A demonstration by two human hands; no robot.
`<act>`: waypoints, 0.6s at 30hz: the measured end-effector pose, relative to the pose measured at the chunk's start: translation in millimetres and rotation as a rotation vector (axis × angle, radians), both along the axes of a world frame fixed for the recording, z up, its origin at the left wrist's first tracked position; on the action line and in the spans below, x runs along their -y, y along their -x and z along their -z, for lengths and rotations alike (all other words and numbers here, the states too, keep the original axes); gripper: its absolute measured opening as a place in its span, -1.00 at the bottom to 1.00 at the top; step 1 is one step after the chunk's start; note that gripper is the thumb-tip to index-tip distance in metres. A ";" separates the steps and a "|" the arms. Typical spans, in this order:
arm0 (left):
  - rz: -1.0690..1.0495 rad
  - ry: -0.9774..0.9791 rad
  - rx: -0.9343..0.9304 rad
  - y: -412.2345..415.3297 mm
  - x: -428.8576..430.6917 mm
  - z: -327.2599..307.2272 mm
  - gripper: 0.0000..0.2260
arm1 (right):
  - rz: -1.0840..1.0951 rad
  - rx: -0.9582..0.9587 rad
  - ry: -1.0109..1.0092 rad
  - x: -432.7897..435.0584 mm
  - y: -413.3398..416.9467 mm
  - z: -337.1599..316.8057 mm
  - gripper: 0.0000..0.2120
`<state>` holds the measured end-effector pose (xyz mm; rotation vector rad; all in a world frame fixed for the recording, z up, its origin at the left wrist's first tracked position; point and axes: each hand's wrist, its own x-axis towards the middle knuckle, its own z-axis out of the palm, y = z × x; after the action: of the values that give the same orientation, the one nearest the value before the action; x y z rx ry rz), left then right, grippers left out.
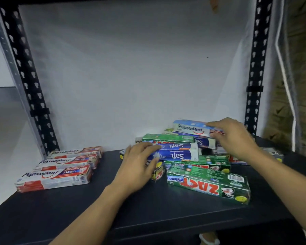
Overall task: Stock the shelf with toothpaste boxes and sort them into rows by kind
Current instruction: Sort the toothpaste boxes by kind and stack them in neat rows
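Observation:
A mixed pile of toothpaste boxes lies on the dark shelf (148, 209) right of centre. My left hand (138, 167) grips the left end of a blue Safi box (175, 155) in the pile. My right hand (231, 137) holds the right end of a white-and-blue Pepsodent box (189, 127) on top of the pile at the back. A green Zact box (208, 185) lies at the front of the pile. Three red-and-white Pepsodent boxes (55, 177) lie in a row at the left of the shelf.
Black perforated uprights stand at the left (25, 76) and right (256, 68) of the shelf. A white sheet (122, 68) hangs behind it. More green and blue boxes are partly hidden under the pile and behind my right hand.

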<state>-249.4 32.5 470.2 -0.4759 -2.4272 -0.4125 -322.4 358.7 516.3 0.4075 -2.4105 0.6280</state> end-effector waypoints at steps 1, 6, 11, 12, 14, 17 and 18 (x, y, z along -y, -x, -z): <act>-0.001 -0.003 -0.014 -1.6 -0.3 -0.5 -0.70 | 0.053 -0.002 0.023 -13.1 -1.0 3.8 -0.65; 0.017 -0.064 0.043 -8.8 -6.2 -5.1 -0.81 | 0.247 0.082 0.109 -60.3 -5.9 21.3 -0.65; -0.035 0.000 0.056 -15.5 -5.7 -6.8 -0.78 | 0.160 0.183 0.109 -67.7 -12.2 15.0 -0.71; -0.045 0.013 0.058 -18.8 -5.8 -7.8 -0.79 | 0.156 0.158 0.089 -66.3 -13.1 12.2 -0.73; -0.067 0.026 0.047 -26.5 -4.4 -8.4 -0.79 | 0.157 0.093 0.037 -60.4 -16.6 6.0 -0.75; -0.115 0.020 0.031 -42.2 -0.5 -6.6 -0.75 | 0.051 0.061 0.003 -42.9 -20.7 -5.1 -0.73; -0.131 0.018 0.023 -48.4 0.9 -4.7 -0.73 | -0.008 0.069 0.003 -34.4 -21.7 -8.6 -0.72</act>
<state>-201.0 31.6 474.9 -0.3189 -2.4689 -0.3419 -300.7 393.2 524.9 0.4002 -2.4737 0.6591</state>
